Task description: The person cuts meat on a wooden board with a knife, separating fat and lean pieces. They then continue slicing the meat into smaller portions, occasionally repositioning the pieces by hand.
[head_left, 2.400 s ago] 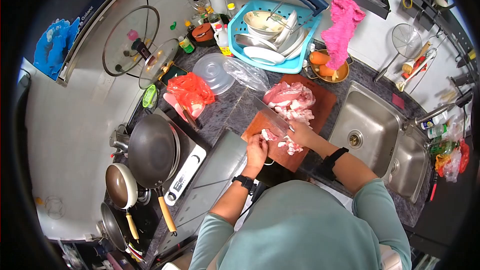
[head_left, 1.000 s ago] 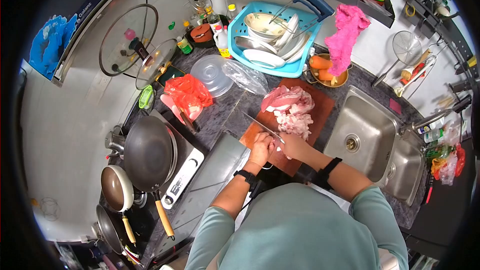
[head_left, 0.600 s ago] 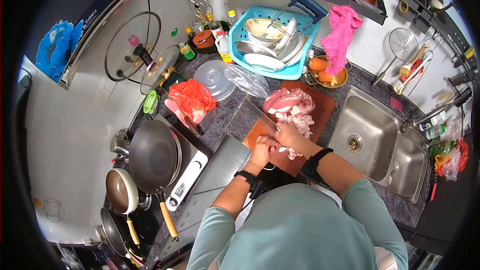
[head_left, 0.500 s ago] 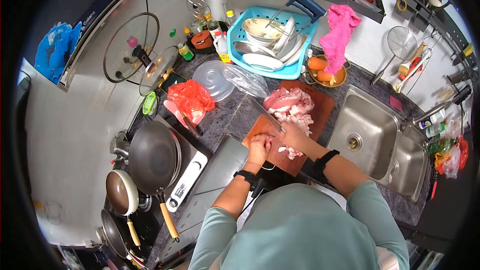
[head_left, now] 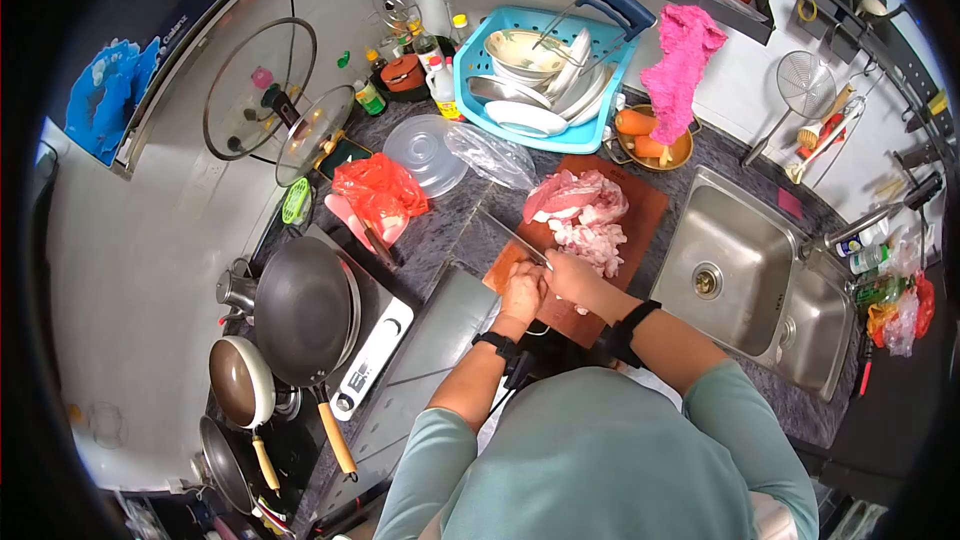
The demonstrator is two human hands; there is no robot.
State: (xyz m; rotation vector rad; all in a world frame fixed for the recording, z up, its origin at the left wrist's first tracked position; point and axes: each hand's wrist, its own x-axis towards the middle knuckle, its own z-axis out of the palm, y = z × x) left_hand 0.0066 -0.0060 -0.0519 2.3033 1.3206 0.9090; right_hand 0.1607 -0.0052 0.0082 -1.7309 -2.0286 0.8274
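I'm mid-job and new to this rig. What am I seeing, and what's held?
There is no machine: these are a person's bare hands, seen by one camera worn on the head, looking forward and down. On the counter is a board with raw meat, part of it in small pieces. The right hand holds a knife. The left hand is close by, over the board; what lies under it is hidden. Beyond is a basket of dishes; right, a sink; left, a wok.
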